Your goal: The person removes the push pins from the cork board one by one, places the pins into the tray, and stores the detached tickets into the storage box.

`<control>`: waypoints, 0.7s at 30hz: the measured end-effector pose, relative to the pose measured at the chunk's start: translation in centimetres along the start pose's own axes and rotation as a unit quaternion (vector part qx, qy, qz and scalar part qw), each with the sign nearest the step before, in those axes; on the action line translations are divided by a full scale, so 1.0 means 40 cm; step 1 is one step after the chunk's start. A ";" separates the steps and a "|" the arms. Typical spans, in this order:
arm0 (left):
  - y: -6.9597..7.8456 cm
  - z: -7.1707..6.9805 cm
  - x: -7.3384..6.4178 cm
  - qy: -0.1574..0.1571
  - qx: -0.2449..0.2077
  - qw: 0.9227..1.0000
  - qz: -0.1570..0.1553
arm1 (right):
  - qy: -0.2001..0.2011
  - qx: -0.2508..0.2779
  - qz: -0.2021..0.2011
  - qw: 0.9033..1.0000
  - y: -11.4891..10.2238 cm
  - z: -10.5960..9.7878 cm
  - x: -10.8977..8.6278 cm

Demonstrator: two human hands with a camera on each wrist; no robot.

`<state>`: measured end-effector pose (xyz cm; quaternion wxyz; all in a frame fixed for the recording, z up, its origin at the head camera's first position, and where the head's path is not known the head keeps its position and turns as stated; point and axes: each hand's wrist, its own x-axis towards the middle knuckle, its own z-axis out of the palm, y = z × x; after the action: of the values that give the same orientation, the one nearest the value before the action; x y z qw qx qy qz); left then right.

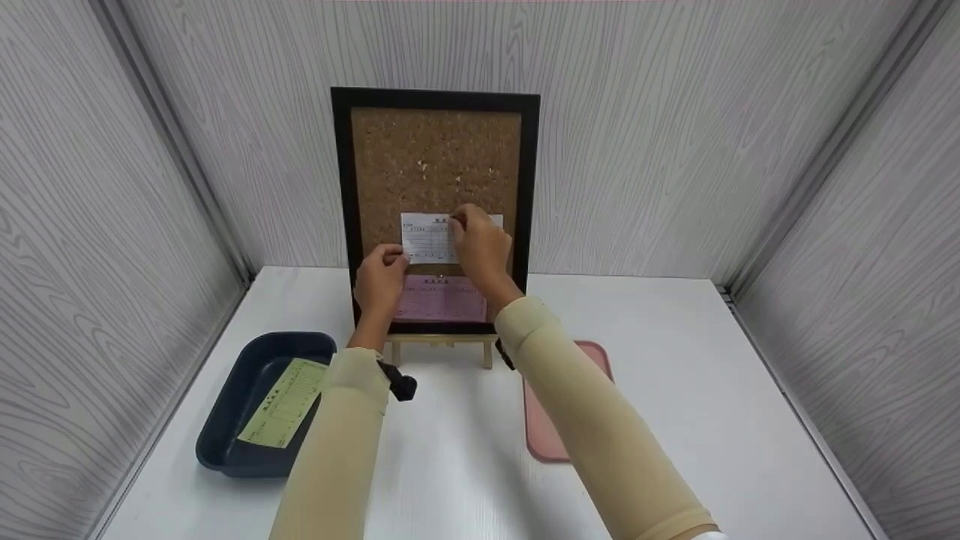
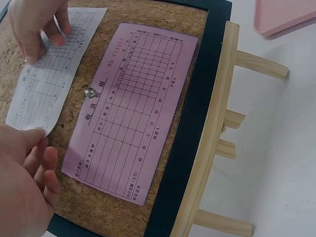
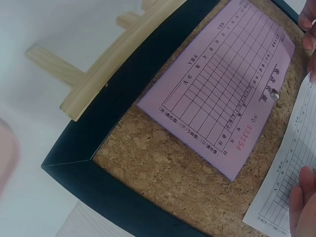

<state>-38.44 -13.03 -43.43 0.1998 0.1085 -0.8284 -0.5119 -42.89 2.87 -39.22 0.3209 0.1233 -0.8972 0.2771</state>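
Note:
A white receipt slip (image 1: pixel 427 238) lies against the corkboard (image 1: pixel 420 142), above a pink receipt slip (image 1: pixel 442 300). My left hand (image 1: pixel 381 281) pinches the white slip's lower left corner between thumb and fingers, and that corner lifts a little in the left wrist view. At the slip's top middle is my right hand (image 1: pixel 482 244), thumb and forefinger drawn together against the board; what sits between those fingertips is hidden. A clear pushpin (image 2: pixel 90 93) holds the pink slip at its top edge. Printed lines and a red number show on the pink slip.
The black-framed board leans on a small wooden easel (image 2: pixel 210 133). At the left of the table stands a dark blue tray (image 1: pixel 217 420) with a green receipt slip (image 1: pixel 285 405) inside. Partly behind my right sleeve lies a pink tray (image 1: pixel 547 442). Panelled walls surround the table.

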 end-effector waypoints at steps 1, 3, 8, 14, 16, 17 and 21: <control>0.001 0.000 0.000 -0.001 -0.002 1.000 -0.001 | 0.001 0.001 0.003 1.000 -0.002 0.000 0.000; 0.003 0.000 0.000 -0.003 -0.005 1.000 -0.002 | 0.003 0.001 0.010 1.000 -0.005 0.000 -0.001; 0.007 -0.001 0.001 0.004 -0.015 1.000 0.002 | 0.003 -0.002 0.028 1.000 -0.013 0.000 0.000; 0.007 -0.004 0.005 0.007 -0.021 1.000 0.002 | 0.000 0.008 0.032 0.999 -0.009 0.003 0.003; 0.007 -0.004 0.006 0.005 -0.019 1.000 -0.001 | 0.001 0.010 0.028 1.000 -0.007 0.004 0.003; 0.007 -0.005 0.006 0.003 -0.019 1.000 -0.003 | 0.001 0.011 0.025 1.000 -0.006 0.005 0.003; 0.006 -0.008 0.008 0.000 -0.027 1.000 -0.005 | -0.001 0.013 0.016 1.000 -0.006 0.005 0.001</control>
<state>-38.57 -13.28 -43.01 0.1998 0.1067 -0.8140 -0.5349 -42.95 2.56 -39.22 0.3143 0.1133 -0.8957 0.2933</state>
